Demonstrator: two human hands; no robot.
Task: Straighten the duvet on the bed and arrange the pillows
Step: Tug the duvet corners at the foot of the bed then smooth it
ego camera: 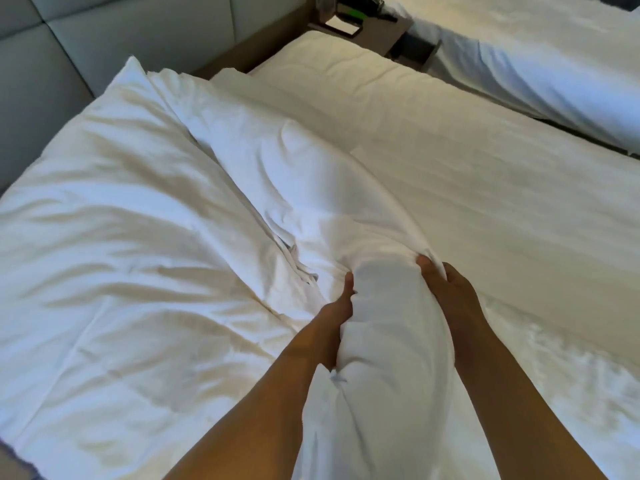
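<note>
A white pillow (377,306) runs from my chest toward the headboard, lifted at its near end. My left hand (337,320) grips its left side, fingers tucked under the fabric. My right hand (446,292) grips its right side with the thumb on top. A crumpled white duvet (114,254) lies bunched over the left half of the bed. On the right, the white bed sheet (502,188) is flat and smooth. A second pillow (339,60) lies flat at the head of the bed on the right.
A grey padded headboard (104,32) stands at the top left. A wooden nightstand (377,26) with dark items sits between this bed and a second white bed (540,60) at the top right.
</note>
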